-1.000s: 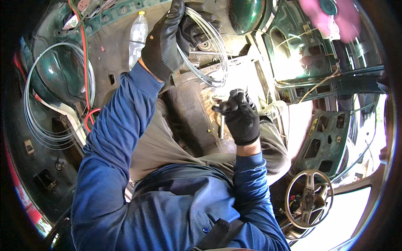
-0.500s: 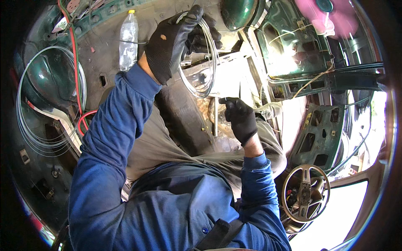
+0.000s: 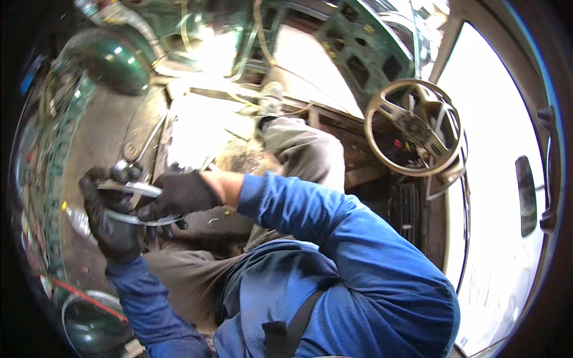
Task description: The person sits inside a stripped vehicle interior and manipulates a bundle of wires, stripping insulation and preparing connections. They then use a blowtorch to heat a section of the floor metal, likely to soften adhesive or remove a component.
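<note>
A coil of thin silvery wire [image 3: 140, 188] is seen nearly edge-on at the left, in front of my body. My left hand [image 3: 113, 230], in a black glove, is wrapped round its near left side. From the right, my right hand [image 3: 185, 194], gloved too, reaches across and grips the coil, its fingers close to the left hand. Some fingers of both hands are hidden behind the wire or blurred.
I sit inside a stripped green car body. A steering wheel [image 3: 415, 125] stands at the right. At the left lie a clear plastic bottle [image 3: 77, 221], a red cable [image 3: 83, 293] and a larger wire loop [image 3: 65, 316]. A metal rod [image 3: 152, 137] lies beyond my hands.
The view has swung to the right. My right hand, previously apart from the coil below it, has come to the coil. The coil has tilted from a round, face-on loop to nearly edge-on.
</note>
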Tool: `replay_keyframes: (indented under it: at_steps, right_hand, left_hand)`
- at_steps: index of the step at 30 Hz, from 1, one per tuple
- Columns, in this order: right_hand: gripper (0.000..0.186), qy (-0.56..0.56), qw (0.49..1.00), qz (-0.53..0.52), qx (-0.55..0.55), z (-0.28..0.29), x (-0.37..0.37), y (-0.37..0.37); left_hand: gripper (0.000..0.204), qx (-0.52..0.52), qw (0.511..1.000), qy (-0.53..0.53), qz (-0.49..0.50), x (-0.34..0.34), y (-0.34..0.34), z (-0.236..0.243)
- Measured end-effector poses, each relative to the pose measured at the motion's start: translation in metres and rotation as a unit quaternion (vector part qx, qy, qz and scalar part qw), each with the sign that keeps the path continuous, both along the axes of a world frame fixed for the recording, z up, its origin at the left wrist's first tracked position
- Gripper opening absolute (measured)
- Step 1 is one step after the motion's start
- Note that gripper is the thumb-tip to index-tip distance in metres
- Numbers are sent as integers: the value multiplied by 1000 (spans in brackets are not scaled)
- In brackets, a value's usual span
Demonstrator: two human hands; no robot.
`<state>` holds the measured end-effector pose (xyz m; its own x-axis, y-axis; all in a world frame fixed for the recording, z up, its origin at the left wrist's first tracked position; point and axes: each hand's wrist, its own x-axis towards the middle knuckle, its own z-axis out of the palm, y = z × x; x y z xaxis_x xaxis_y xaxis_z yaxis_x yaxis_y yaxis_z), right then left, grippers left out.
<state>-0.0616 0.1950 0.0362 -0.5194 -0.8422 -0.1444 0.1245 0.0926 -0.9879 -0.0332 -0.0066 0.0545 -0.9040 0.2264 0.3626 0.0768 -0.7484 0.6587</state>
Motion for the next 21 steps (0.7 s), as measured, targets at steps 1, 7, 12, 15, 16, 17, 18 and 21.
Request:
replay_keyframes:
  at_steps: [1,7,12,15,16,17,18,21]
  right_hand:
    - [45,-4,1000,-5,-9,2,3,8]
    - [38,-60,995,-70,-29,4,21,21]
    - [42,-31,991,-128,-14,7,25,19]
    - [45,39,986,-156,-30,-12,24,8]
    - [47,68,982,-172,-32,-15,26,4]
    - [48,96,977,-189,-34,-16,28,-1]
    - [50,124,970,-206,-37,-16,29,-3]
    - [55,95,974,-199,-55,-11,29,-7]
  left_hand:
    - [42,21,998,22,-54,-5,7,1]
    - [40,-14,998,-54,17,5,45,17]
    - [40,-41,988,-95,117,7,66,32]
    - [41,-43,984,-106,134,6,72,38]
    - [42,-36,985,-107,130,5,69,37]
    - [42,-29,986,-110,125,3,64,34]
    - [43,-23,986,-112,119,2,61,31]
    - [44,-6,985,-108,138,1,57,27]
